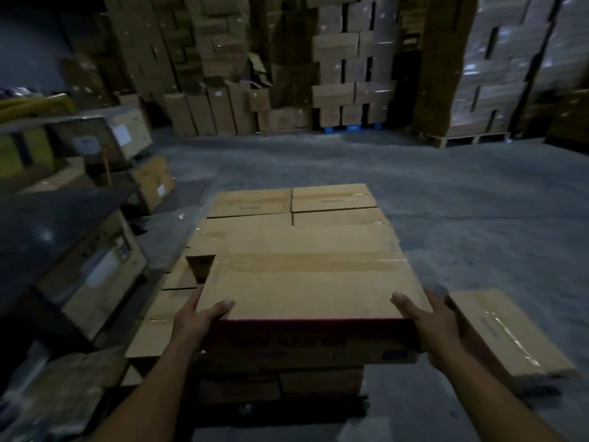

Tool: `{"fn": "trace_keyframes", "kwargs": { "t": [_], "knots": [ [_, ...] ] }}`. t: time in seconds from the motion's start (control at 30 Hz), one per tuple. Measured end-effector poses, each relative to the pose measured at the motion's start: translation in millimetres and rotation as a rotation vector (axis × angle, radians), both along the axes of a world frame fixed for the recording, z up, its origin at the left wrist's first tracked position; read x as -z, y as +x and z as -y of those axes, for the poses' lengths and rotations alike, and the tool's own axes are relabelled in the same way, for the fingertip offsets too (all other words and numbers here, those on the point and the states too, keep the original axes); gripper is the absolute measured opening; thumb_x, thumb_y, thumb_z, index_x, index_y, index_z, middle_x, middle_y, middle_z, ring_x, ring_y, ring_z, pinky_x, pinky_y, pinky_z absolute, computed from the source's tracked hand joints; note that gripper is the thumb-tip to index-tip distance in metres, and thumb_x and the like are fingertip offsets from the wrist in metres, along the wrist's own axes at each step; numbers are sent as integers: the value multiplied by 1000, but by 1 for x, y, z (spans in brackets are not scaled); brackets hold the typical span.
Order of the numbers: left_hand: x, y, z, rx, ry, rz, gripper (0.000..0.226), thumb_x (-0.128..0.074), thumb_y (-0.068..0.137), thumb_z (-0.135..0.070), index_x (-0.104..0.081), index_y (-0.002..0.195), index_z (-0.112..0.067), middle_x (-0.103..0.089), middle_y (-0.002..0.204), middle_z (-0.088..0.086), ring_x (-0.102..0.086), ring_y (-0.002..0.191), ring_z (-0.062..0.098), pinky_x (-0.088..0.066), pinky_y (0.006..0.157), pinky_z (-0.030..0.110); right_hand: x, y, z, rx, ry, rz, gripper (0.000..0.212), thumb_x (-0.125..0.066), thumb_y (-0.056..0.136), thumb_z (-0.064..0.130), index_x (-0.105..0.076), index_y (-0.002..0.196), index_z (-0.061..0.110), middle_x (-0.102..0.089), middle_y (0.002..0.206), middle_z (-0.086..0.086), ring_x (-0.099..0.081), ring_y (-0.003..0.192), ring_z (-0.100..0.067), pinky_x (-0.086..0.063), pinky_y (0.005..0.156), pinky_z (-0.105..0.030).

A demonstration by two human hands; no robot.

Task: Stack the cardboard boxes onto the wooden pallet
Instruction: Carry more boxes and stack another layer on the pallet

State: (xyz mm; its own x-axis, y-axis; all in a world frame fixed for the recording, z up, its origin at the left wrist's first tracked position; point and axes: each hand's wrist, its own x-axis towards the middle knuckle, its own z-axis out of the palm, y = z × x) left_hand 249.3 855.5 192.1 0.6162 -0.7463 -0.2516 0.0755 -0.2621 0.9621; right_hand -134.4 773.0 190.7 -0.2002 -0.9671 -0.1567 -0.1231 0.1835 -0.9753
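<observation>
Two hands, the left hand [199,320] and right hand [427,317], grip the near corners of a taped cardboard box [309,275], thumbs on top, above stacked boxes [296,202] on a dim warehouse floor [462,193].

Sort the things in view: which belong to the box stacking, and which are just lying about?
Job in hand:
held box, gripped by the left hand and right hand
stacked boxes under it
loose box on the floor at right, likely next

Lying about:
wall of boxes at the back
wrapped stacks at back right
labelled boxes at left
</observation>
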Motion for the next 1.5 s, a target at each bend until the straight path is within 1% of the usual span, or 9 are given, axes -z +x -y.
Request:
{"fn": "trace_keyframes", "kwargs": {
  "t": [0.2, 0.33, 0.53, 0.7, 0.93, 1.13, 1.33, 1.4, 1.5],
  "knots": [
    [28, 151, 20, 19, 48, -13, 91, -94, 58, -34, -56, 140, -27, -68, 122, 11, -67, 102, 28, -56, 92, 48, 52, 153, 36, -61, 26, -12, 42, -79, 82, 38, -61, 118, 28, -66, 109, -5, -62, 98, -25, -53, 91, -45],
    [49, 229, 36, 71, 102, -39, 57, -74, 86, -5, -54, 137, -22, -67, 111, 7, -65, 79, 9, -56, 66, 28, 73, 233, 52, -44, 86, -19, 50, -81, 82, 31, -62, 126, 16, -64, 109, -4, -59, 101, -24, -45, 89, -35],
    [97, 302, 60, 149, 214, -133, 64, -73, 88, -10, -48, 141, -35, -68, 111, -7, -64, 96, 19, -56, 78, 48, 104, 287, 75, -21, 180, -68, 50, -84, 77, 37, -68, 119, 17, -72, 106, -2, -67, 97, -19, -52, 79, -30],
    [130, 317, 70, 125, 269, -209, 77, -80, 81, -18, -45, 144, -44, -70, 124, -5, -67, 108, 22, -41, 93, 73, 123, 302, 98, -45, 230, -109, 54, -84, 78, 33, -66, 126, 16, -71, 110, -5, -66, 103, -26, -52, 95, -41],
    [160, 328, 110, 101, 292, -232, 93, -83, 79, -18, -32, 151, -46, -50, 149, -5, -60, 116, 27, -47, 95, 61, 151, 312, 142, -120, 306, -176, 45, -79, 84, 20, -64, 125, 12, -70, 108, -9, -66, 93, -21, -52, 85, -38],
    [196, 331, 135, 70, 331, -234, 93, -79, 82, -5, -29, 156, -35, -39, 157, -4, -57, 124, 27, -57, 69, 29, 183, 314, 177, -116, 345, -237, 54, -80, 83, 24, -61, 133, 16, -70, 115, -9, -67, 103, -31, -55, 93, -50],
    [229, 330, 141, 7, 428, -110, 84, -77, 81, 4, -39, 151, -21, -60, 134, 11, -72, 86, 37, -56, 62, 25, 214, 317, 182, -128, 430, -327, 58, -82, 80, 23, -61, 133, 12, -70, 120, -11, -65, 108, -32, -52, 98, -50],
    [234, 331, 139, 17, 449, -92, 89, -80, 80, -3, -34, 154, -18, -58, 134, 10, -73, 84, 41, -58, 72, 30, 219, 320, 179, -128, 435, -368, 58, -81, 82, 25, -59, 134, 13, -70, 118, -13, -64, 108, -35, -52, 97, -51],
    [247, 336, 136, 14, 525, 4, 106, -93, 62, -33, -36, 151, -24, -52, 142, 2, -65, 112, 36, -50, 101, 51, 220, 321, 179, -157, 441, -405, 61, -78, 84, 28, -55, 139, 13, -68, 122, -13, -62, 111, -36, -51, 98, -52]
  ]
}}
